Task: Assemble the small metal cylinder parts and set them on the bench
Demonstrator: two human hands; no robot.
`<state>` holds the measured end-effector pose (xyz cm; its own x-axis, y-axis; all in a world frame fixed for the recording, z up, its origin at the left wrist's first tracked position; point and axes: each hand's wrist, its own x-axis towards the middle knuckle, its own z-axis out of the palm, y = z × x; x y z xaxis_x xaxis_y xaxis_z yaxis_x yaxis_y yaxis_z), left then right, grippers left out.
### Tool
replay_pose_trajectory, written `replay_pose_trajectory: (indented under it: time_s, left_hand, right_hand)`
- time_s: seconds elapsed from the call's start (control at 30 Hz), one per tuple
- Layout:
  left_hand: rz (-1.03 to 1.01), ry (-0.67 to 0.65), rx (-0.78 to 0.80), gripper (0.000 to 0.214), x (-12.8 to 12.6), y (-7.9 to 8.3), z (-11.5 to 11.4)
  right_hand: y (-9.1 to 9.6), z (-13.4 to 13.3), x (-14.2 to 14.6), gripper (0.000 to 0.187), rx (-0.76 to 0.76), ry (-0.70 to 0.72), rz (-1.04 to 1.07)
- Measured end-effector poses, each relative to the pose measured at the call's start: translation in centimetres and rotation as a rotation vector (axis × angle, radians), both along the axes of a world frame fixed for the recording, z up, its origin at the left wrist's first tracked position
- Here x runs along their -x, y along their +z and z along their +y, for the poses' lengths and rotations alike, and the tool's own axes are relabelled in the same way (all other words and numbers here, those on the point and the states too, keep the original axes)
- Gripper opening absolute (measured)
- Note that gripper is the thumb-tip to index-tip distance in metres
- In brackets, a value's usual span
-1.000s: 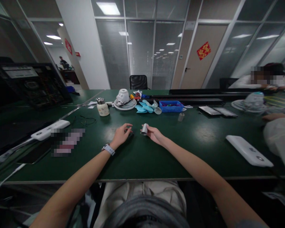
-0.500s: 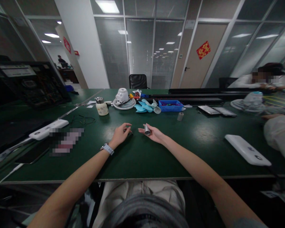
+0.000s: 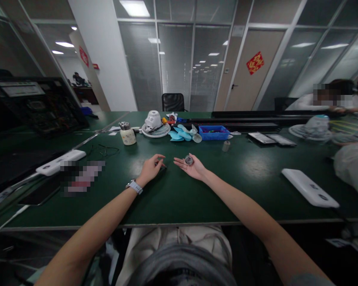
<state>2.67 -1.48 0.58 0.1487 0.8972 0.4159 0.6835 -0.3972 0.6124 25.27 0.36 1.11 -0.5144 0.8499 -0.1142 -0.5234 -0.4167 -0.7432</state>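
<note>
My right hand (image 3: 193,167) is palm up over the table, and a small silvery metal cylinder (image 3: 188,160) rests in it by the thumb. The cylinder's round end, dark with some detail inside, faces me. The other fingers of this hand stretch out to the left. My left hand (image 3: 150,169), with a watch (image 3: 134,186) on its wrist, lies on the green table with loosely bent fingers apart. Something small and dark shows below its fingertips, too unclear to name. A similar grey cylinder (image 3: 226,146) stands on the table further right.
At the back are a white fan body (image 3: 153,120), light blue fan blades (image 3: 181,133), a blue tray (image 3: 214,133) and a cream bottle (image 3: 128,137). White devices (image 3: 310,188) lie right and left, near a phone (image 3: 40,190). Other people sit at far right.
The metal cylinder in my right hand has turned so its round end faces me, and it sits slightly further right and up. My left hand has not visibly moved.
</note>
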Motion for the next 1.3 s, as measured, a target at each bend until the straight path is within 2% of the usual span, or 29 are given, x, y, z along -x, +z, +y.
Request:
replay_pose_trajectory:
  time_s: [0.1, 0.27, 0.4, 0.53, 0.87, 1.3]
  left_hand:
    - [-0.002, -0.002, 0.004, 0.030, -0.1, 0.1, -0.1]
    - [0.005, 0.005, 0.012, 0.029, -0.2, 0.3, -0.3]
    - [0.003, 0.003, 0.011, 0.028, -0.3, 0.6, -0.4]
    - [0.002, -0.003, 0.011, 0.029, -0.2, 0.6, -0.4]
    - [-0.008, -0.006, 0.005, 0.029, -0.1, 0.0, 0.0]
    - [-0.009, 0.001, 0.006, 0.027, -0.2, 0.3, -0.3]
  right_hand:
    - [-0.1, 0.1, -0.1, 0.039, -0.010, 0.007, -0.019]
    - [-0.3, 0.2, -0.3, 0.042, 0.106, 0.041, -0.036]
    - [-0.3, 0.1, -0.4, 0.042, 0.072, 0.088, -0.023]
    - [-0.3, 0.1, -0.3, 0.042, 0.084, 0.054, -0.039]
    - [-1.1, 0.5, 0.0, 0.020, 0.124, -0.014, -0.035]
    - [-0.8, 0.1, 0.4, 0.024, -0.060, -0.025, -0.120]
